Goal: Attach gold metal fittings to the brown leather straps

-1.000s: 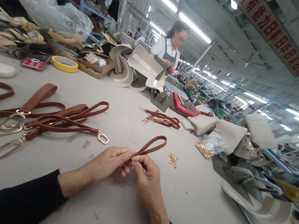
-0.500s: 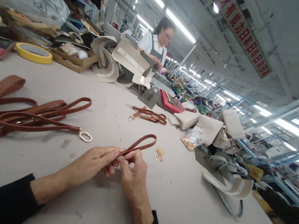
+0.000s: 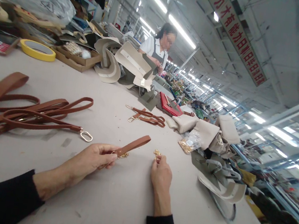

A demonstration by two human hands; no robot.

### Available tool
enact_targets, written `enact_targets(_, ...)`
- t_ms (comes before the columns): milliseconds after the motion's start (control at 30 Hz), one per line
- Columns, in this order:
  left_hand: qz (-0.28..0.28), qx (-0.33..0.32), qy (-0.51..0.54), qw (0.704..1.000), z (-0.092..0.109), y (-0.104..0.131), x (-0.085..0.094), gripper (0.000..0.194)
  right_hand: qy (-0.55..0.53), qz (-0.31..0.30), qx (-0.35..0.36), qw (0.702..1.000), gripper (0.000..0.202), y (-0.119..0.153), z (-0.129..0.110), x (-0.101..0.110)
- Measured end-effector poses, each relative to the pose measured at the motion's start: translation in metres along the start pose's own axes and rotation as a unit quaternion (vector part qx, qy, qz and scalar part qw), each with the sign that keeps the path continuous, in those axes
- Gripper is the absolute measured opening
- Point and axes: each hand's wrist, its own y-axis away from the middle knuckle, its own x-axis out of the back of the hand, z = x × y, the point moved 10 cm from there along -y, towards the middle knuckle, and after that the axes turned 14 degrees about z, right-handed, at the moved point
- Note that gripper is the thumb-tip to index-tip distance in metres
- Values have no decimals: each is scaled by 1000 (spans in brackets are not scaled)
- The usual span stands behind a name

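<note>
Pinched between the fingers of my left hand (image 3: 96,158) is a brown leather strap (image 3: 135,144), its folded loop pointing up and right. Gold metal hardware (image 3: 124,155) shows beside the strap at my fingertips. My right hand (image 3: 162,174) is apart from the strap, its fingertips bent down at a small pile of gold metal pieces (image 3: 157,152) and covering part of it; whether a piece is between them is hidden. To the left lie several brown straps (image 3: 46,117) with gold clasps, and smaller straps (image 3: 148,117) rest farther back.
A yellow tape roll (image 3: 38,50) and an open cardboard box (image 3: 76,60) stand at back left. Beige curved panels (image 3: 134,60), a red item (image 3: 170,105), beige bags (image 3: 204,130) and a bag of gold pieces (image 3: 188,143) line the far side. A person (image 3: 159,49) works beyond.
My right hand has let go of the strap and moved right to the gold pieces. My left hand still holds the strap, which has turned so its wide side shows.
</note>
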Motion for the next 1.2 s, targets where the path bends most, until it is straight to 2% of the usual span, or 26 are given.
enact_targets(133,-11,-14,7,1000,5,3,-6,40,55,-8,22,998,22,-1,-7,-4)
enact_targets(267,6,-24,-7,1000,7,5,-6,39,85,-18,48,995,24,-2,-15,-6)
enact_targets(533,24,-38,-76,996,5,0,3,34,75,-30,72,994,24,-8,-26,-16)
enact_targets(833,39,-55,-74,995,5,-4,5,34,18,-63,42,997,30,-8,-12,-26)
enact_targets(1067,47,-118,-114,985,15,2,4,23,-69,-65,-9,995,19,-11,-1,-20)
enact_targets(1133,66,-148,-131,978,20,2,7,21,-131,-62,-11,989,12,-7,-10,-12)
enact_targets(1200,90,-178,-148,969,25,4,11,18,-259,-52,-3,964,8,2,-32,2)
